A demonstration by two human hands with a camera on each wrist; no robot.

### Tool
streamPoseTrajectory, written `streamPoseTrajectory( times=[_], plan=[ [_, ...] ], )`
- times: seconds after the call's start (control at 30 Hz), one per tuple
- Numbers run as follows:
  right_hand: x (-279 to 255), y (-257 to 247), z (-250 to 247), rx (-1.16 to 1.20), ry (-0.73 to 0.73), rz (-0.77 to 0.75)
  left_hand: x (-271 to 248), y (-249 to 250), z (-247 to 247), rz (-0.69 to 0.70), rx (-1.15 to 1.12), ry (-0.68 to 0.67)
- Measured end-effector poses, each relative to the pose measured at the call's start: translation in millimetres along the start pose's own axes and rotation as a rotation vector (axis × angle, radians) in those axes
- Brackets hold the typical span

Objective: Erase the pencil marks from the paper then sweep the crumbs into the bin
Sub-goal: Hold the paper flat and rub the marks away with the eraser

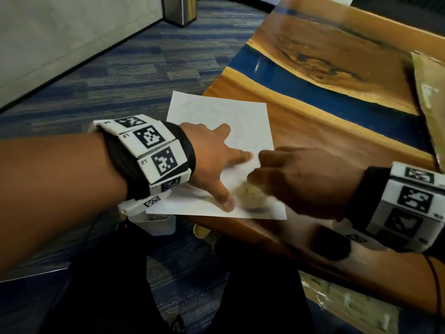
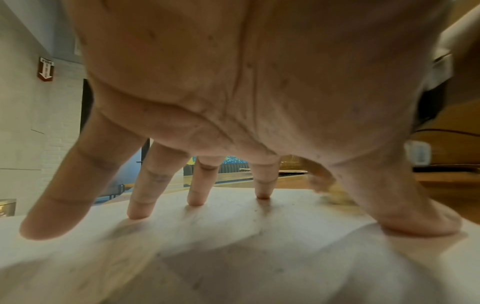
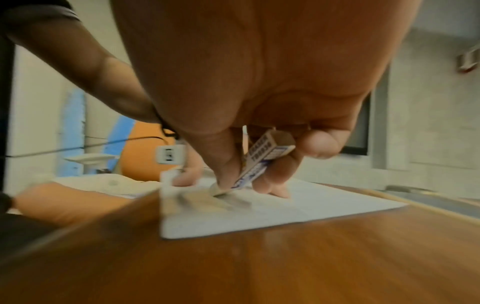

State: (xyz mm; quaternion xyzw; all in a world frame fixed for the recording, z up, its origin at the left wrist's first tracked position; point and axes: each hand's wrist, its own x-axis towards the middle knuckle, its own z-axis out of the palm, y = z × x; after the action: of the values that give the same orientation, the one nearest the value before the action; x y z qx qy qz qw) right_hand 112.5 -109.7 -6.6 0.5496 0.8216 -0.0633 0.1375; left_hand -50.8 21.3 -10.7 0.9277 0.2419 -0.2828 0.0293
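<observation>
A white sheet of paper (image 1: 226, 116) with faint pencil marks lies at the near left corner of the wooden table (image 1: 320, 141), partly overhanging the edge. My left hand (image 1: 216, 162) presses it flat, fingers spread and straight (image 2: 194, 199). My right hand (image 1: 296, 179) pinches a sleeved eraser (image 3: 262, 158), tip down on the paper (image 3: 311, 207) by the left thumb. In the head view the eraser (image 1: 251, 195) is a yellowish motion blur. A white bin (image 1: 154, 222) sits on the floor under the paper's overhanging corner.
Blue patterned carpet (image 1: 134, 78) lies left of the table. A cardboard piece (image 1: 431, 109) rests at the table's right edge. A metal trash can (image 1: 180, 10) stands far back on the floor. My dark-clothed legs are below the table edge.
</observation>
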Motion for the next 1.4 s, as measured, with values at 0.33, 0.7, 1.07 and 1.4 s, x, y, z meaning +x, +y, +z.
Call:
streamPoseTrajectory(
  times=[0.33,0.7,1.07,1.4],
  plan=[
    [-5,-12,6,0.003,-0.004,-0.012,2,4,-5,0.011,0.017,-0.025],
    [-8,-2,8,0.03,0.052,-0.039,1,5,-7,-0.002,0.031,-0.05],
    [-9,22,4,-0.012,0.029,0.284,1,5,-3,0.003,-0.003,-0.02],
    [-8,-4,6,0.085,0.012,0.08,5,5,6,0.086,0.006,0.038]
  ],
)
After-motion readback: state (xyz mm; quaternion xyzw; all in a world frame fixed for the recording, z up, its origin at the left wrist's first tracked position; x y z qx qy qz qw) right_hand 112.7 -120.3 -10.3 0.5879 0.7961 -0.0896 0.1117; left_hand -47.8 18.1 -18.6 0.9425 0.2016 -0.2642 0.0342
